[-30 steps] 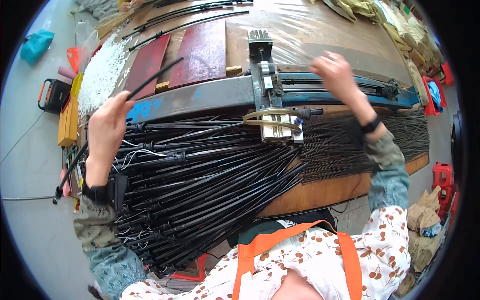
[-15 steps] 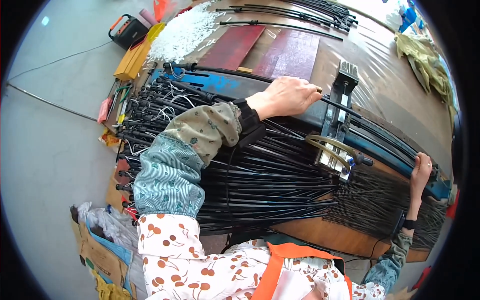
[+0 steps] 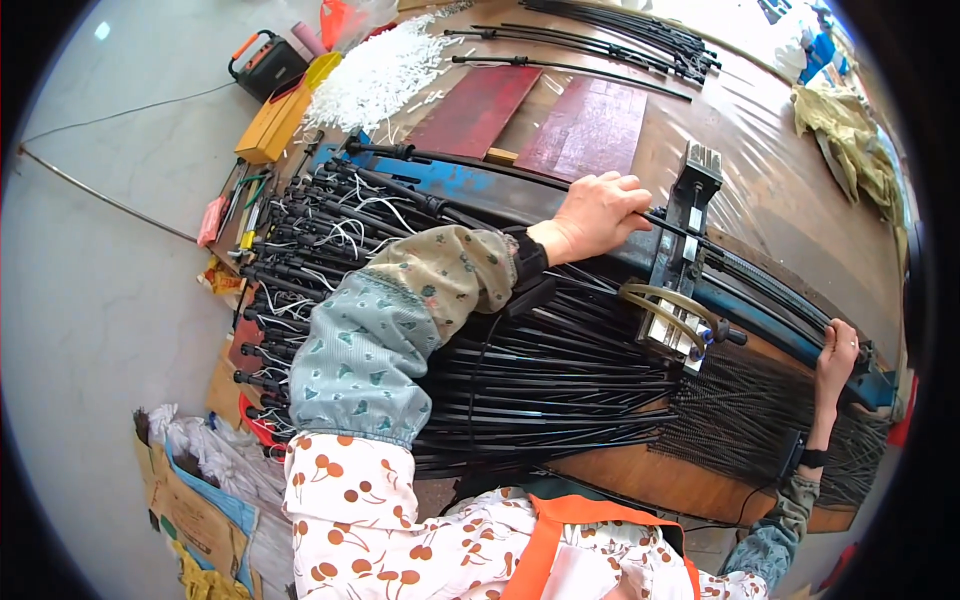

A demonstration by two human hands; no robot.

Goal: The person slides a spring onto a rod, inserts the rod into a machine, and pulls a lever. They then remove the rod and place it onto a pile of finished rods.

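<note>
My left hand (image 3: 598, 215) is closed around a long black cable (image 3: 672, 226), just left of an upright metal clamp unit (image 3: 668, 330). The cable runs rightward across the unit and along a blue metal rail (image 3: 450, 180). At the rail's right end, my right hand (image 3: 836, 365) pinches the far part of the cable; its exact grip is partly hidden by the fingers. Below the rail lies a thick bundle of black cables (image 3: 540, 385), with fittings and white ties at the left ends. Their thin, spring-like right ends (image 3: 745, 410) spread over the wooden bench.
A heap of white plastic pieces (image 3: 375, 80) lies beyond the rail, beside two dark red boards (image 3: 590, 125). More black cables (image 3: 610, 45) rest at the back. A yellow box (image 3: 275, 125) and hand tools (image 3: 240, 210) sit at left; yellowish cloth (image 3: 850, 145) lies far right.
The whole view has shifted slightly, so the bench appears lower. Both hands stay at nearly the same places along the rail, still on the cable.
</note>
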